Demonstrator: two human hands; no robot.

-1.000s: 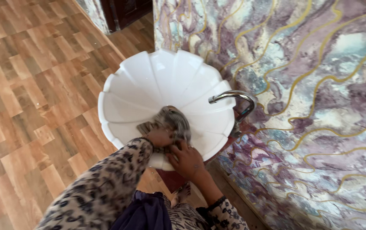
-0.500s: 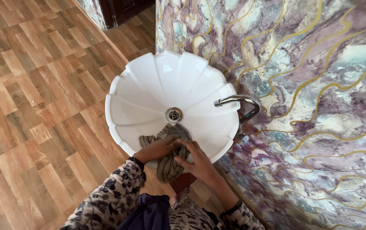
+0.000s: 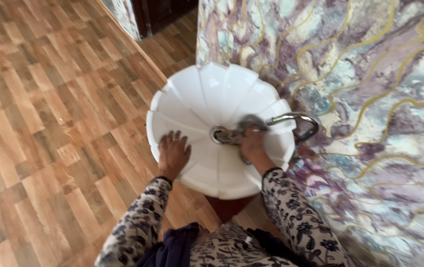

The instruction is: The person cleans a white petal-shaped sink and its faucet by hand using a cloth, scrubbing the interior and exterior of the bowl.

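Cloth (image 3: 244,127) blurred under rt hand (image 3: 252,143)

Two bare hands, long patterned sleeves and a dark scarf

The left hand (image 3: 173,151) wears a thin ring on one finger, and a dark band edges the cuff at its wrist. The left sleeve (image 3: 135,228) is beige with a dense navy floral print; the right sleeve (image 3: 296,217) carries the same print on a paler ground and ends in a dark cuff behind the right hand (image 3: 251,144). Matching printed fabric covers the torso, where a dark navy scarf (image 3: 175,247) hangs in folds.
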